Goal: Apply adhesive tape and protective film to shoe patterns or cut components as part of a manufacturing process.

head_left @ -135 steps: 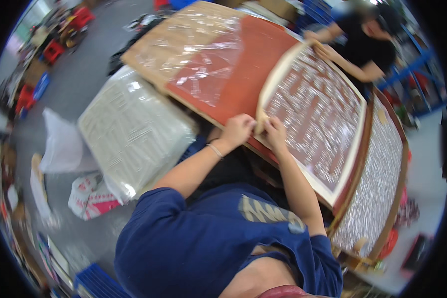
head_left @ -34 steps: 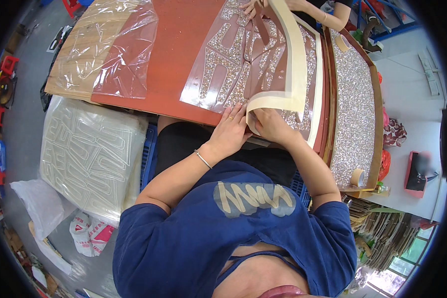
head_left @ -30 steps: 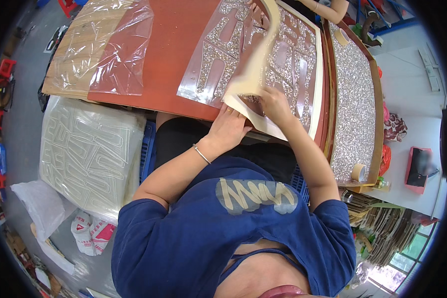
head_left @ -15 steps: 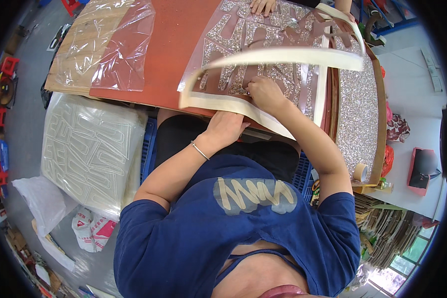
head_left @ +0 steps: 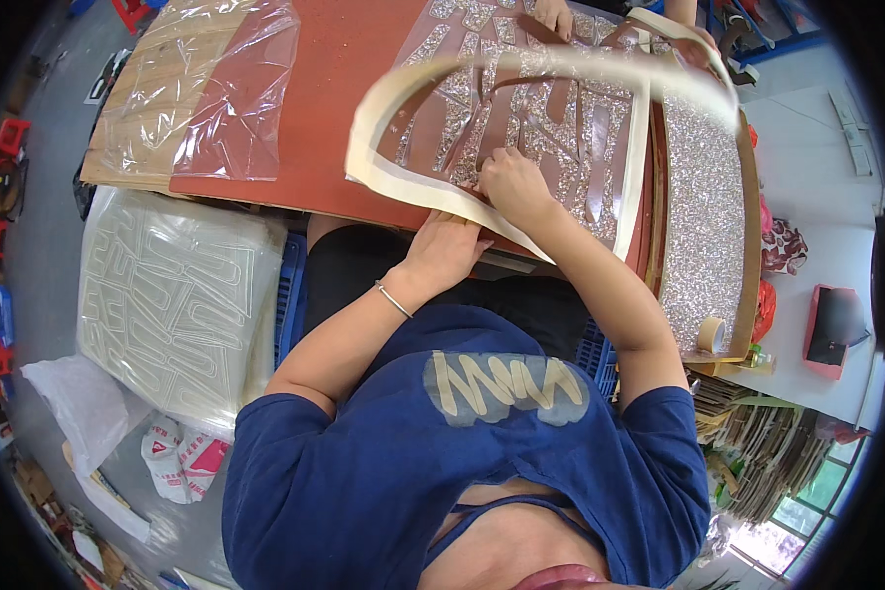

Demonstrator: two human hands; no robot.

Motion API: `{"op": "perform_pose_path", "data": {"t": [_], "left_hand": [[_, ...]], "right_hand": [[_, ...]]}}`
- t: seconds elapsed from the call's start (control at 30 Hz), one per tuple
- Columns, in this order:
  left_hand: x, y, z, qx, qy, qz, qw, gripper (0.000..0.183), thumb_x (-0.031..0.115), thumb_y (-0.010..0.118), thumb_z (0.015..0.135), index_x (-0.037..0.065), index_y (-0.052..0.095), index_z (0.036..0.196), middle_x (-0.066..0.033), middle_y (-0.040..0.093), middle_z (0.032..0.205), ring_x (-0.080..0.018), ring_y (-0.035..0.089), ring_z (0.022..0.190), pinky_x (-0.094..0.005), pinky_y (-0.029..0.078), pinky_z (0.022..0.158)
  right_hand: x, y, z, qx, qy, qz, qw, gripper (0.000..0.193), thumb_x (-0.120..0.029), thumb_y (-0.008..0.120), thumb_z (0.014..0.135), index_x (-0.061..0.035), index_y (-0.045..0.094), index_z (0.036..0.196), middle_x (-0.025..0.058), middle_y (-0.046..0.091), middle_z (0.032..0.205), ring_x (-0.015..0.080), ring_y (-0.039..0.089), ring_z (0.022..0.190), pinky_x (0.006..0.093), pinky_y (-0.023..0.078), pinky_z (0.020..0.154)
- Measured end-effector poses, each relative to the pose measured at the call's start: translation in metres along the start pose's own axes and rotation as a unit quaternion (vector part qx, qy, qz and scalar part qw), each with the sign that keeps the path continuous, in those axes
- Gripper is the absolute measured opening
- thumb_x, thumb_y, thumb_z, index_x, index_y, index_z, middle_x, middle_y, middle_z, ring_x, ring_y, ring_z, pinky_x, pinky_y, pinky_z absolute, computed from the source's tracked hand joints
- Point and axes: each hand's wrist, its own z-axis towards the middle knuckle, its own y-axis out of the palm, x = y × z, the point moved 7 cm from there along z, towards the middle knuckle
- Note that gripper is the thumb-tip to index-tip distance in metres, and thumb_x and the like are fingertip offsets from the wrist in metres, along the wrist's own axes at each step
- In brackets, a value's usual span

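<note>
On the table's near edge, a glittery sheet (head_left: 560, 128) with cut-out shapes lies under a brown cut-out film (head_left: 428, 133) that has a cream border strip (head_left: 403, 187). Part of the border arches up loose over the sheet and is blurred. My right hand (head_left: 513, 187) is closed in a pinch on the brown film, just inside the near border. My left hand (head_left: 444, 244) rests at the table edge, its fingers stretched out against the near border strip. Across the table, a co-worker's hand (head_left: 553, 16) touches the sheet; their other hand (head_left: 693, 44) is by the far right border.
Clear plastic film (head_left: 236, 108) covers a wooden board at the left. Below it sits a stack of clear sheets with outlined shapes (head_left: 172, 295). At the right lie another glittery sheet (head_left: 703, 216) and a tape roll (head_left: 712, 334). Cardboard pieces (head_left: 772, 452) stand beyond.
The loose border and brown film have lifted higher and farther from me, baring more glitter. My right hand has shifted slightly left. The co-worker's hand on the sheet has moved a little right.
</note>
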Motion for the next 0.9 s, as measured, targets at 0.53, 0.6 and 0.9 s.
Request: {"op": "perform_pose_path", "data": {"t": [0.53, 0.6, 0.9], "left_hand": [[-0.002, 0.01, 0.003, -0.101, -0.034, 0.022, 0.994, 0.044, 0.022, 0.064, 0.084, -0.004, 0.052, 0.117, -0.0234, 0.049, 0.13, -0.0371, 0.043, 0.125, -0.0449, 0.03, 0.109], [-0.001, 0.008, 0.003, -0.073, -0.011, 0.044, 0.996, 0.043, 0.022, 0.062, 0.085, -0.005, 0.052, 0.117, -0.0232, 0.049, 0.13, -0.037, 0.043, 0.125, -0.0453, 0.029, 0.11], [0.004, 0.015, 0.019, -0.03, -0.041, 0.059, 0.997, 0.04, 0.025, 0.059, 0.088, -0.005, 0.056, 0.115, -0.0231, 0.058, 0.115, -0.0373, 0.049, 0.116, -0.049, 0.032, 0.103]], "right_hand": [[0.115, -0.042, -0.004, 0.271, 0.099, 0.152, 0.945, 0.008, -0.013, 0.058, 0.083, -0.0054, 0.059, 0.082, 0.0137, 0.06, 0.078, 0.0325, 0.06, 0.075, 0.04, 0.048, 0.067], [0.169, -0.09, -0.007, 0.219, 0.226, 0.177, 0.933, 0.014, -0.016, 0.06, 0.084, -0.0026, 0.063, 0.082, 0.0157, 0.065, 0.077, 0.0314, 0.064, 0.073, 0.0394, 0.049, 0.065], [-0.002, -0.028, -0.125, 0.126, -0.033, 0.121, 0.984, 0.063, -0.024, 0.069, 0.079, 0.0085, 0.045, 0.126, 0.0261, 0.055, 0.121, 0.0368, 0.056, 0.111, 0.0436, 0.041, 0.1]]}}
